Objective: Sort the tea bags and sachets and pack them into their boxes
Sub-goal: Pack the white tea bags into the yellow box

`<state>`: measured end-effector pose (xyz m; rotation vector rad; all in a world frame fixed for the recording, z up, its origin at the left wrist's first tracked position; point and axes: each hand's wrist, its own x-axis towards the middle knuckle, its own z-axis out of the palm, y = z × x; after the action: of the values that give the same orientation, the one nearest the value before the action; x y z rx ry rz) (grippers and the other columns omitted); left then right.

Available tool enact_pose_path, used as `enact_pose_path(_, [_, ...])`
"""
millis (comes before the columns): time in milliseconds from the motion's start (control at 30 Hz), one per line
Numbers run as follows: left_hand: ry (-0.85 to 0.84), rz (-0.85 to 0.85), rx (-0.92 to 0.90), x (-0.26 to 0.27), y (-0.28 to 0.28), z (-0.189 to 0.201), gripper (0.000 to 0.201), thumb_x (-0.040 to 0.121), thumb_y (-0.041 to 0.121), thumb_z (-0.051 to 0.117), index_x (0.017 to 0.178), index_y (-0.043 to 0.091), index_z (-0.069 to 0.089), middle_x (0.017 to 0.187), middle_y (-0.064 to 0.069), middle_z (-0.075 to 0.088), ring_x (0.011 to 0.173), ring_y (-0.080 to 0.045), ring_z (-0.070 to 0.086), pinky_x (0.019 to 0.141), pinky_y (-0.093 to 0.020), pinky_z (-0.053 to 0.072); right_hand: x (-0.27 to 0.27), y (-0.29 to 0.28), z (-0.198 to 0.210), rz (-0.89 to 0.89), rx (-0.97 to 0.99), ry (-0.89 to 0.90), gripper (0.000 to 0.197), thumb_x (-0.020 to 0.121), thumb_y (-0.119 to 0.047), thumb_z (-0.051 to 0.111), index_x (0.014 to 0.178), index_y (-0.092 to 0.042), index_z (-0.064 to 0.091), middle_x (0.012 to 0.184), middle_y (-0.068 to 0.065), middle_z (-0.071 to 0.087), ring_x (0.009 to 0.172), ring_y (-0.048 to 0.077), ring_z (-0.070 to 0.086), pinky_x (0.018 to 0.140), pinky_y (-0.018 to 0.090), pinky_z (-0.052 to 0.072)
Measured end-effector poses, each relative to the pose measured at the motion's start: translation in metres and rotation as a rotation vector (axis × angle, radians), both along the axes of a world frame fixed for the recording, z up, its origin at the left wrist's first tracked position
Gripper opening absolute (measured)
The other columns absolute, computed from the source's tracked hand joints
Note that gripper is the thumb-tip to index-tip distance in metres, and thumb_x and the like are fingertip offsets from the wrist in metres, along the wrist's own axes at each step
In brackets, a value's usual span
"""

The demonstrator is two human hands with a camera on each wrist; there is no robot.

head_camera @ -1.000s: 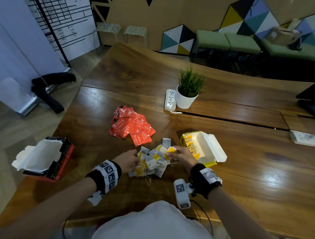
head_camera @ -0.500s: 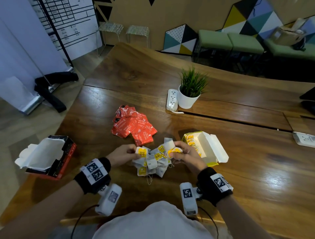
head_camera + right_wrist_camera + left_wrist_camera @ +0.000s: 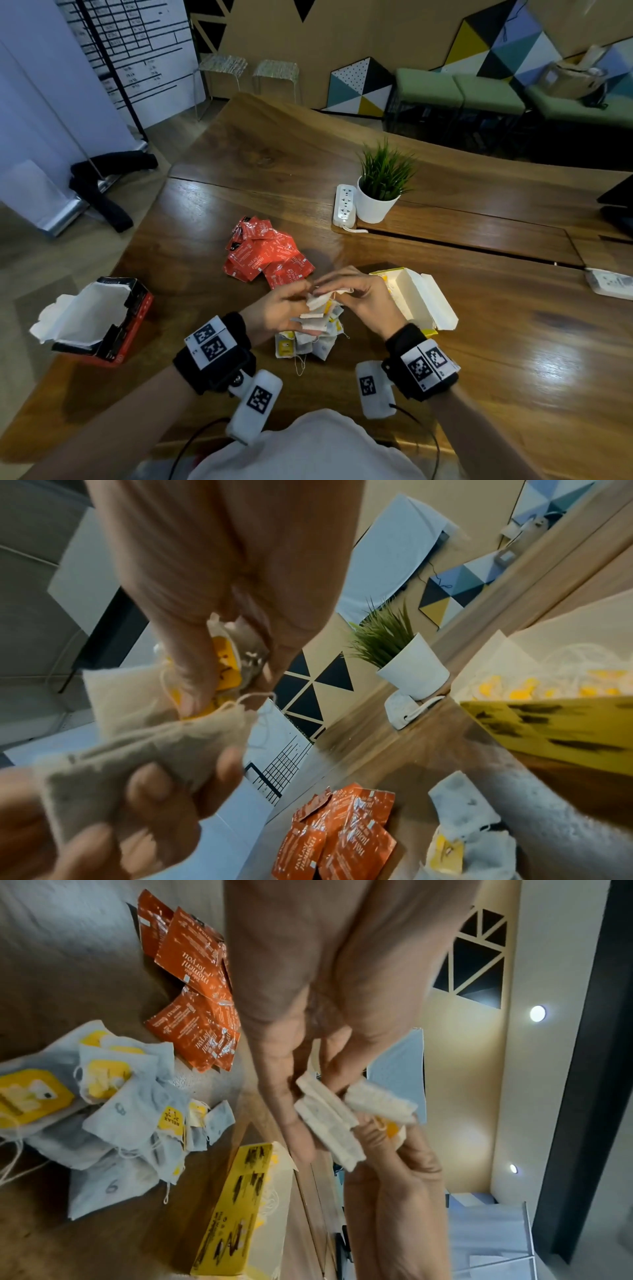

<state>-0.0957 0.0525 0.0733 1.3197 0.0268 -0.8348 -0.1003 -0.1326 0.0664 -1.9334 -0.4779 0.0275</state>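
Both hands are raised just above the loose pile of white tea bags [image 3: 310, 341] with yellow tags. My left hand [image 3: 291, 301] grips a small stack of tea bags [image 3: 325, 1123] on edge. My right hand [image 3: 342, 291] pinches the other end of the bunch [image 3: 222, 669], tags and strings bunched under its fingers. Red sachets [image 3: 267, 257] lie in a heap beyond the hands. The open yellow box [image 3: 416, 299] stands right of my right hand, with tea bags inside. An open red and black box [image 3: 102, 322] sits at the table's left edge.
A potted plant [image 3: 378, 192] and a white power strip [image 3: 344, 205] stand further back on the wooden table [image 3: 513, 342]. Another white strip [image 3: 609, 284] lies at the far right. The table's near edge is close to my body.
Both hands lifted from the pile and came together. They now hold a bunch of tea bags between them above the table.
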Motion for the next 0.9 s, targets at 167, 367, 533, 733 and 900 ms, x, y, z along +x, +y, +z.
enact_pose_path(167, [0.13, 0.049, 0.011, -0.002, -0.002, 0.011, 0.02, 0.093, 0.014, 0.048, 0.105, 0.003, 0.061, 0.101, -0.012, 0.064, 0.092, -0.026, 0.064, 0.071, -0.035, 0.058, 0.001, -0.008, 0.004, 0.059, -0.1, -0.027, 0.026, 0.079, 0.003, 0.065, 0.097, -0.016, 0.073, 0.114, -0.006, 0.064, 0.111, 0.009, 0.055, 0.097, 0.025, 0.044])
enact_pose_path(367, [0.017, -0.035, 0.1, -0.006, 0.0, 0.009, 0.016, 0.087, 0.002, 0.057, 0.102, 0.005, 0.061, 0.097, -0.007, 0.066, 0.082, -0.012, 0.068, 0.073, -0.022, 0.057, -0.002, -0.017, 0.009, 0.024, -0.075, 0.059, 0.029, 0.078, 0.006, 0.066, 0.096, -0.017, 0.063, 0.106, 0.007, 0.062, 0.103, 0.011, 0.059, 0.092, 0.027, 0.046])
enact_pose_path(533, [-0.04, -0.047, 0.153, -0.005, 0.004, 0.007, 0.022, 0.086, 0.005, 0.06, 0.108, 0.003, 0.061, 0.099, -0.009, 0.066, 0.082, -0.011, 0.067, 0.071, -0.021, 0.056, -0.008, -0.027, 0.009, -0.071, 0.006, 0.26, 0.019, 0.075, -0.003, 0.072, 0.086, -0.015, 0.062, 0.092, 0.001, 0.064, 0.091, 0.013, 0.059, 0.086, 0.033, 0.046])
enact_pose_path(733, [0.159, -0.079, -0.007, -0.006, 0.0, 0.011, 0.02, 0.093, 0.004, 0.045, 0.101, 0.0, 0.062, 0.09, -0.009, 0.069, 0.076, -0.013, 0.07, 0.066, -0.025, 0.058, -0.011, -0.022, 0.018, 0.056, -0.028, 0.24, 0.023, 0.073, -0.004, 0.074, 0.079, -0.024, 0.062, 0.105, -0.015, 0.064, 0.105, 0.003, 0.056, 0.094, 0.028, 0.043])
enact_pose_path(900, [0.111, -0.03, 0.135, -0.006, -0.002, 0.012, 0.023, 0.096, 0.007, 0.042, 0.102, -0.005, 0.06, 0.093, -0.013, 0.068, 0.077, -0.017, 0.067, 0.06, -0.024, 0.057, -0.009, -0.019, 0.032, 0.016, 0.085, 0.321, 0.016, 0.076, -0.002, 0.071, 0.083, -0.011, 0.06, 0.081, -0.001, 0.063, 0.076, 0.006, 0.059, 0.07, 0.022, 0.049])
